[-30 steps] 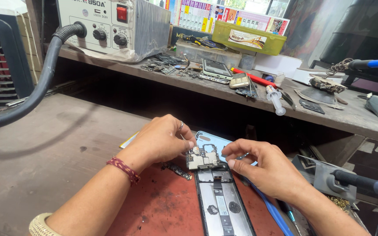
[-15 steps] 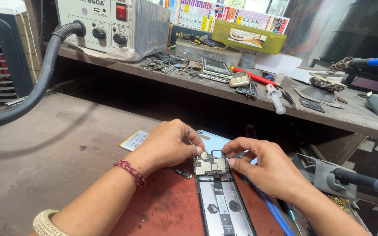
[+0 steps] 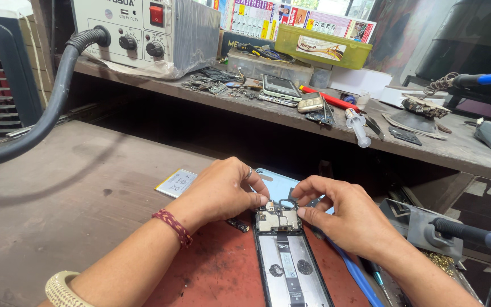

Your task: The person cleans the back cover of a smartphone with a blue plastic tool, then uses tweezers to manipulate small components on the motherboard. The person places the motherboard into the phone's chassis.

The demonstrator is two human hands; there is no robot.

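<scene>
phone repair workshop: rework station, opened phone, cluttered shelf.

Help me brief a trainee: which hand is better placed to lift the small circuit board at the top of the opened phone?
Probably the left hand: its fingertips already pinch the circuit board at its upper left corner, atop the opened phone. The right hand only touches the board's right edge, apparently steadying it.

Two bare forearms, no sleeves in sight. The left hand wears a slim ring on one finger; a braided dark-red thread band circles that wrist, and farther up the arm sits a pale, cream-coloured ribbed bangle. The right hand carries no jewellery that shows, its wrist and forearm plain.
</scene>
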